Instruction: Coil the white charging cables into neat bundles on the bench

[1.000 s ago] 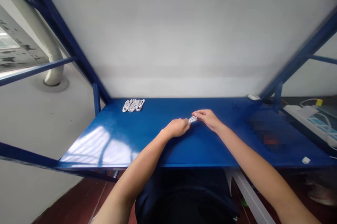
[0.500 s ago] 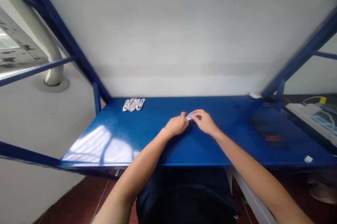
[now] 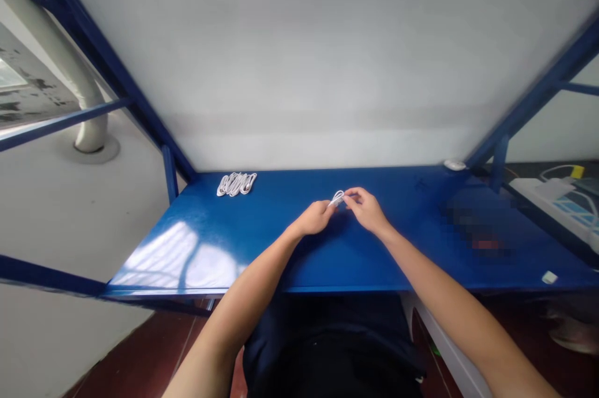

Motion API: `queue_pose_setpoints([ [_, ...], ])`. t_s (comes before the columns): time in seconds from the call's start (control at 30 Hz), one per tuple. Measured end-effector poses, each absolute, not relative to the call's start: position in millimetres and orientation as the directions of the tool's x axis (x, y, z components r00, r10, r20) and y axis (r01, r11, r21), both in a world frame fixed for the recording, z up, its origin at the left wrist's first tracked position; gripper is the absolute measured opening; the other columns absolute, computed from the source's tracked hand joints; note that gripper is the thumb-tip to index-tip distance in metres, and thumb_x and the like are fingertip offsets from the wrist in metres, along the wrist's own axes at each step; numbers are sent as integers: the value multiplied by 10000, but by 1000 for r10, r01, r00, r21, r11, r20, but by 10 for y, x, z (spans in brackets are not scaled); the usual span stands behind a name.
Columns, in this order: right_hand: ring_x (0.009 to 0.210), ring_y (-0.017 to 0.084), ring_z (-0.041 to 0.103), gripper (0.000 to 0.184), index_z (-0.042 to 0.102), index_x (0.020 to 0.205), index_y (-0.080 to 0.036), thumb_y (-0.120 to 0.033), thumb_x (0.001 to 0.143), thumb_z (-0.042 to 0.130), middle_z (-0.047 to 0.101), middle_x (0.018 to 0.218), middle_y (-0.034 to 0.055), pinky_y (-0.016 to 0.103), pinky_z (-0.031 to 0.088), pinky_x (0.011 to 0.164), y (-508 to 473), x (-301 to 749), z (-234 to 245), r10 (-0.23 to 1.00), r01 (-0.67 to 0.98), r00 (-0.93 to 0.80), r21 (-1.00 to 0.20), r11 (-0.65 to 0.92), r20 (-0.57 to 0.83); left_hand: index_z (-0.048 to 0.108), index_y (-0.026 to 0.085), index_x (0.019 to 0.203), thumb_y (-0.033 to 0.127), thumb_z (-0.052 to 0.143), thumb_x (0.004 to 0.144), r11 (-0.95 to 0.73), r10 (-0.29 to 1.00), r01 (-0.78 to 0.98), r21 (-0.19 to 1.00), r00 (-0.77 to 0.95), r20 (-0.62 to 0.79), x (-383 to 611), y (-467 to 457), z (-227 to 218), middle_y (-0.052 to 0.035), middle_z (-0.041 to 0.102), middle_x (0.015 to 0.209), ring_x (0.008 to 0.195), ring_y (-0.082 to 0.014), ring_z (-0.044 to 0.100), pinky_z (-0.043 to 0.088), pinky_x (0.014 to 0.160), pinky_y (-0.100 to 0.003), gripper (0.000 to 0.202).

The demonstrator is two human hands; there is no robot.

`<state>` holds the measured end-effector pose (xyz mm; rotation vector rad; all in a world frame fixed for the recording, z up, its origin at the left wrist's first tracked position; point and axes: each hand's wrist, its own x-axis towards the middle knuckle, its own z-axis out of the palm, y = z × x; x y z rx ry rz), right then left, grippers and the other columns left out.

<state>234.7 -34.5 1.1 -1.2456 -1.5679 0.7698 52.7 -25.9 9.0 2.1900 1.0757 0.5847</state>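
Note:
Over the middle of the blue table, both my hands pinch a small coiled white cable. My left hand is closed on the cable's left side. My right hand is closed on its right side, fingertips meeting the left hand's. A bunch of similar white coiled cables lies at the table's far left corner, well away from both hands.
A white wall stands right behind the table. Blue frame bars rise at both sides. A small white object sits at the far right corner, another near the front right edge. A white power strip lies to the right.
Both hands have drawn slightly away from me and closer together. The white cable between them now shows as a small loop above the fingertips.

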Motion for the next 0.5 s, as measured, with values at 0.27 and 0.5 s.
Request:
queue_pose_setpoints([
  [0.27, 686, 175, 660, 189, 645, 946, -200, -334, 831, 578, 708, 848, 57, 309, 541, 656, -456, 2295, 34, 908, 391, -206, -820, 418, 364, 574, 128, 826, 465, 226, 958, -421, 825, 434, 797, 548, 138, 537, -242, 66, 1, 557, 685, 618, -119, 476, 394, 606, -238, 502],
  [0.5, 834, 211, 630, 144, 678, 850, -214, -229, 868, 536, 669, 893, 74, 370, 523, 768, -475, 2282, 43, 744, 553, -257, -537, 636, 616, 568, 174, 913, 375, 264, 964, -501, 832, 647, 575, 543, 114, 561, -298, 41, -68, 648, 834, 750, -190, 606, 439, 700, -287, 367],
])
